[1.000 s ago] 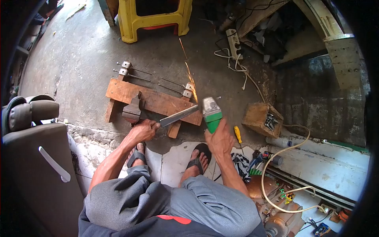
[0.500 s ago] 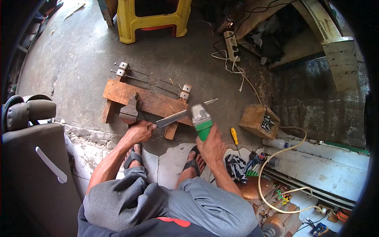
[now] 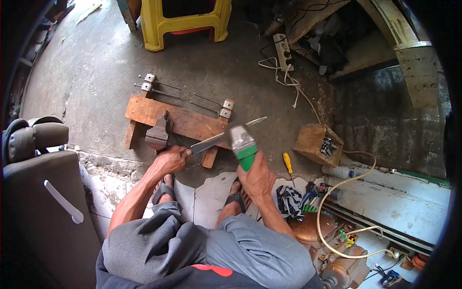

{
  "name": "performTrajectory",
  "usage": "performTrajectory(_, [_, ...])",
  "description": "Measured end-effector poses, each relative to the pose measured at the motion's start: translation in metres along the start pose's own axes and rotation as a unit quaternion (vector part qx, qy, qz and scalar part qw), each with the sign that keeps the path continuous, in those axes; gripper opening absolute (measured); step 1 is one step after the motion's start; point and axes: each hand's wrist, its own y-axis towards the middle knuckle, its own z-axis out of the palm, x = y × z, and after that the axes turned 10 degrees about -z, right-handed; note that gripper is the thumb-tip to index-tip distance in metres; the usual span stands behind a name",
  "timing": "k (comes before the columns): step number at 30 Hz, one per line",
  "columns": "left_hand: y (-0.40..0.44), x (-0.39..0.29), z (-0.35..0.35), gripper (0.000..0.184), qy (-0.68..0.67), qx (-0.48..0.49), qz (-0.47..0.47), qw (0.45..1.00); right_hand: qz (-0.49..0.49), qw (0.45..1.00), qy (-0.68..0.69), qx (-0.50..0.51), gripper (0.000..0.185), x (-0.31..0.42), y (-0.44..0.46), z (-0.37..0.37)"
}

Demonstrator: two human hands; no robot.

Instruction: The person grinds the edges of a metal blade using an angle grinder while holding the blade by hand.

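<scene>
My left hand is closed on the near end of a long metal blade, which slants up to the right over the end of a wooden bench. In my right hand is a green and silver power grinder, its head over the middle of the blade. The fingers wrap round its green body. A metal vise is fixed to the bench beside my left hand. Metal clamps with long rods stand on the bench's far side. No sparks show.
A yellow stool stands ahead. To the right are a power strip, a wooden box of metal pieces, a yellow screwdriver, a striped cloth and a looping cable. A brown padded seat is at left.
The sparks seen earlier are gone. The grinder has shifted left along the blade, so the blade's far end now shows beyond it. My left hand keeps its hold.
</scene>
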Motion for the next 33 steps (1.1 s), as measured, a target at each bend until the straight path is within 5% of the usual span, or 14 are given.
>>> performTrajectory(5, [0.016, 0.020, 0.016, 0.044, 0.004, -0.062, 0.059, 0.996, 0.088, 0.994, -0.055, -0.014, 0.077, -0.011, 0.022, -0.017])
performTrajectory(14, [-0.002, 0.006, 0.004, 0.044, 0.004, -0.009, 0.004, 1.000, -0.033, 0.999, -0.030, 0.020, 0.080, 0.012, 0.005, -0.009])
performTrajectory(21, [0.000, 0.007, 0.005, 0.042, -0.009, -0.028, 0.009, 1.000, 0.098, 0.992, -0.075, 0.031, 0.080, -0.003, 0.023, -0.030])
performTrajectory(28, [-0.007, 0.004, 0.004, 0.041, -0.003, -0.053, 0.028, 0.998, -0.045, 0.997, -0.025, 0.058, 0.085, 0.013, 0.003, -0.013])
performTrajectory(33, [-0.008, 0.003, 0.003, 0.043, -0.007, -0.051, 0.026, 0.998, 0.090, 0.995, -0.029, 0.044, 0.085, -0.012, 0.026, -0.030])
